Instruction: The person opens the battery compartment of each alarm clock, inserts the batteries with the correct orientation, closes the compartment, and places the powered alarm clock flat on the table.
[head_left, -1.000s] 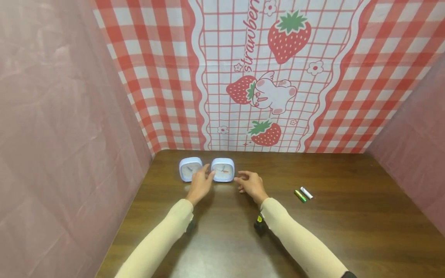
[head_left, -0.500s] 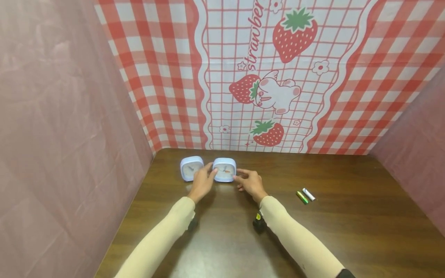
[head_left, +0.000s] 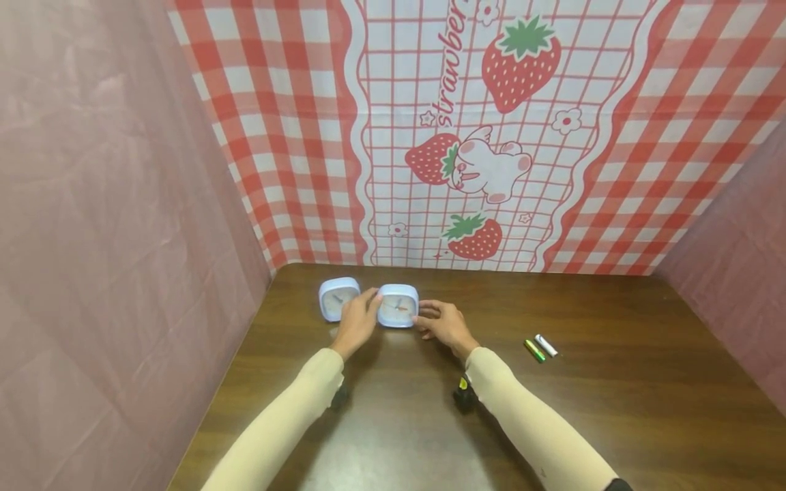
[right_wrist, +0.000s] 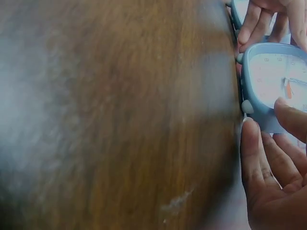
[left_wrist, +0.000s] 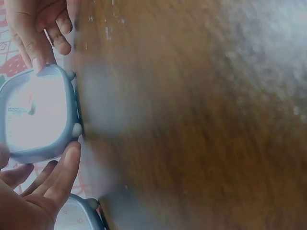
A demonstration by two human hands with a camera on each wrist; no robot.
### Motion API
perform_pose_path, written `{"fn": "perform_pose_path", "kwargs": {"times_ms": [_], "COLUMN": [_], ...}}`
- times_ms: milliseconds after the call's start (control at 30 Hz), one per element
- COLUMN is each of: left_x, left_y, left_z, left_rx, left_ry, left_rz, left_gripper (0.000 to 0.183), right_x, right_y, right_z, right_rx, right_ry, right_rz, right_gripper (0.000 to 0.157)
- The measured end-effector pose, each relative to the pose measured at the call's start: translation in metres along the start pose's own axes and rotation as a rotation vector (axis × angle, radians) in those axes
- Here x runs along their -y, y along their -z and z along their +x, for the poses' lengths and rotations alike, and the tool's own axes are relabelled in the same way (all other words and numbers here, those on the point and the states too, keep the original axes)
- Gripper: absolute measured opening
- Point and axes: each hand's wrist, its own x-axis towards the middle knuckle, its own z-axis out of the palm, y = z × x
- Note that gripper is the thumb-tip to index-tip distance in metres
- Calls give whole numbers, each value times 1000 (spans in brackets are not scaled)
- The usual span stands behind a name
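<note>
A pale blue square alarm clock (head_left: 398,307) with a white dial stands on the table between both hands. My left hand (head_left: 356,323) holds its left side, the thumb near the front edge. On the opposite side, my right hand (head_left: 448,327) grips it; in the right wrist view, the thumb (right_wrist: 288,115) lies at the dial's edge with the fingers beside the case. Small rounded feet (right_wrist: 247,107) show under the clock. A second matching alarm clock (head_left: 334,299) stands to the left, partly covered by my left hand in the head view.
Two small battery-like cylinders, one green (head_left: 534,350) and one white (head_left: 546,345), lie side by side at the right of the brown wooden table (head_left: 405,436). A strawberry-print cloth (head_left: 479,170) hangs along the back, with a pink cloth (head_left: 117,225) at the left.
My right hand has closed in on the clock's right side. Held between both hands, the clock has shifted slightly toward me. The other clock and the cylinders stay put.
</note>
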Motion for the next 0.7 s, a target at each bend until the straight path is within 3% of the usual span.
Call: {"fn": "perform_pose_path", "kwargs": {"times_ms": [133, 367, 700], "left_x": [-1, -1, -5], "left_y": [1, -1, 4], "left_z": [-1, -6, -11], "left_rx": [16, 46, 70], "left_ry": [6, -26, -66], "left_rz": [-30, -53, -130], "left_gripper": [43, 47, 44], "right_x": [1, 3, 2], "right_y": [2, 5, 9], "right_z": [-4, -11, -19], "right_rx": [-1, -10, 6], "right_ry": [29, 76, 136], "right_rz": [-62, -187, -211], "right_gripper": [51, 41, 42]}}
